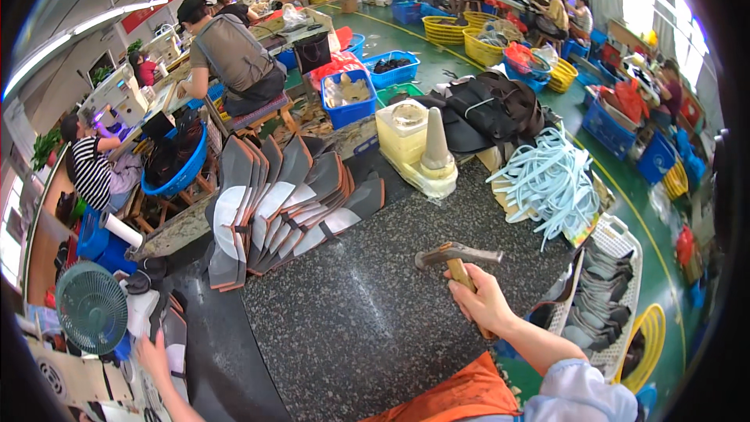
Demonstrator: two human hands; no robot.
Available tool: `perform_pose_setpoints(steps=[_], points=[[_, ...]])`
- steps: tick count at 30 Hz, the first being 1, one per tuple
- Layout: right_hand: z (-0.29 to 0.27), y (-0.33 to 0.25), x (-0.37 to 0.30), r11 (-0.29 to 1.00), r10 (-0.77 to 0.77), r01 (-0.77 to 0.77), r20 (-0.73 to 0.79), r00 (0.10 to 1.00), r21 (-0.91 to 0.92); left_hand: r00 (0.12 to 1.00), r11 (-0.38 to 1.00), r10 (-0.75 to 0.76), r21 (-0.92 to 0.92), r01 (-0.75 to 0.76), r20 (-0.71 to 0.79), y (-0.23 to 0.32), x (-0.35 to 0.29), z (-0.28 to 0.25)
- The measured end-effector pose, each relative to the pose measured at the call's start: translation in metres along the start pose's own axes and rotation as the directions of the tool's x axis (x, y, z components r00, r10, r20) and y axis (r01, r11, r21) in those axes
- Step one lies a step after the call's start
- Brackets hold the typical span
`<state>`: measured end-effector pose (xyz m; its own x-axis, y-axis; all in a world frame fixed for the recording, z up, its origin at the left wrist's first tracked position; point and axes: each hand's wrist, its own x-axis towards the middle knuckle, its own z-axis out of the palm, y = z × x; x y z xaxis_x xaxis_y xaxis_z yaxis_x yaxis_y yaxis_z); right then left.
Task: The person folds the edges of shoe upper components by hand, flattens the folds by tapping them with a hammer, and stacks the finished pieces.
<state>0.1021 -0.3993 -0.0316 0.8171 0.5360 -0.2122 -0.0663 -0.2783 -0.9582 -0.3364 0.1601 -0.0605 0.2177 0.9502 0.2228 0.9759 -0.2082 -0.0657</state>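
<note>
My right hand (482, 297) is closed around the wooden handle of a hammer (451, 251), its metal head raised over the speckled dark stone slab (336, 328). At the lower left, my left hand (153, 358) reaches to a pile of grey and white shoe-upper pieces (176, 340), fingers stretched out at its edge. Whether it grips a piece is hard to see. Fanned stacks of similar grey, white and orange-edged uppers (285, 199) lie along the far left of the slab.
A pale plastic container (400, 133) and a grey cone (437, 141) stand at the slab's back. Light-blue straps (551, 180) and black material (484, 105) lie right of them. A white basket (625, 250) holds grey pieces. A green fan (92, 307) stands left; co-workers sit beyond.
</note>
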Motion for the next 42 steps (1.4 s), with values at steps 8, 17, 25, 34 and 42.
perform_pose_setpoints(steps=[8, 17, 25, 34, 42], points=[[-0.001, -0.003, 0.002, 0.999, -0.043, 0.043, 0.029, 0.999, 0.005, 0.994, 0.806, 0.054, -0.591, 0.015, 0.098, -0.069, -0.017, 0.037], [-0.008, 0.004, 0.023, 0.901, -0.241, 0.203, -0.053, 0.969, -0.383, 0.878, 0.594, 0.478, -0.74, -0.315, 0.009, 0.125, -0.155, -0.152], [0.045, -0.038, 0.043, 0.558, -0.636, 0.709, 0.327, 0.699, -0.431, 0.309, 0.246, 0.891, -0.216, -0.945, -0.333, 0.321, -0.25, -0.11], [0.081, -0.043, 0.043, 0.771, -0.167, 0.531, 0.692, 0.702, -0.352, 0.379, 0.137, 0.805, -0.478, -0.867, -0.457, 0.296, -0.277, -0.115], [0.112, -0.065, 0.058, 0.517, -0.269, 0.779, 0.797, 0.541, -0.354, 0.337, 0.074, 0.888, -0.626, -0.776, -0.313, 0.274, -0.275, -0.156]])
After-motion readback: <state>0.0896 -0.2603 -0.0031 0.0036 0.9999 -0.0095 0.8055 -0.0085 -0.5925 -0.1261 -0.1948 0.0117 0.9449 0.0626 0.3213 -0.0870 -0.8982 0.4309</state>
